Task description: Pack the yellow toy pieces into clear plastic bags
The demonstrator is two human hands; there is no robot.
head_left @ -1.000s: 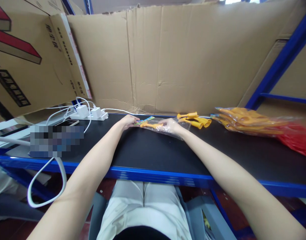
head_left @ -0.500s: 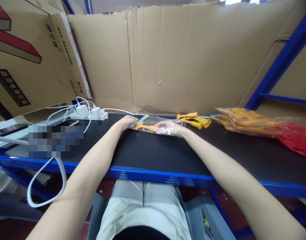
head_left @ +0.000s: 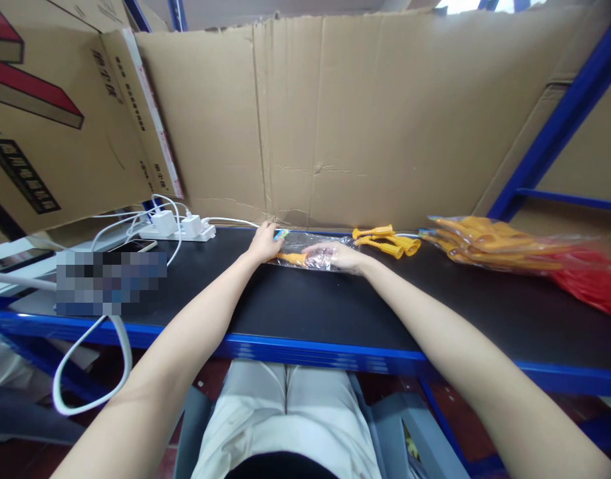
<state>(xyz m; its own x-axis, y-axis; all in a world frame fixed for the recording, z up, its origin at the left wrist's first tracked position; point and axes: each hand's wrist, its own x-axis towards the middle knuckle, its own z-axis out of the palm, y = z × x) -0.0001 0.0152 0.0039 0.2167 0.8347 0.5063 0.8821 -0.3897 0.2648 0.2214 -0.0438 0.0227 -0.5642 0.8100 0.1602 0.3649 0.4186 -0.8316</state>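
On the black shelf top (head_left: 305,303) lies a clear plastic bag (head_left: 312,245) with a colourful header card and an orange toy trumpet (head_left: 292,257) inside it. My left hand (head_left: 263,245) is closed on the bag's left end at the header card. My right hand (head_left: 338,256) lies flat on the bag's right part, fingers stretched out, pressing it down. Two or three loose orange toy trumpets (head_left: 387,241) lie just right of the bag.
A stack of bagged orange trumpets (head_left: 489,241) and a red plastic bag (head_left: 592,278) sit at the right. A white power strip (head_left: 178,227) with chargers and cables, and a phone (head_left: 133,245), lie at the left. Cardboard (head_left: 365,120) walls the back.
The bag has shifted back towards the cardboard. My left hand moved onto its header end, and my right hand now lies flatter on the bag.
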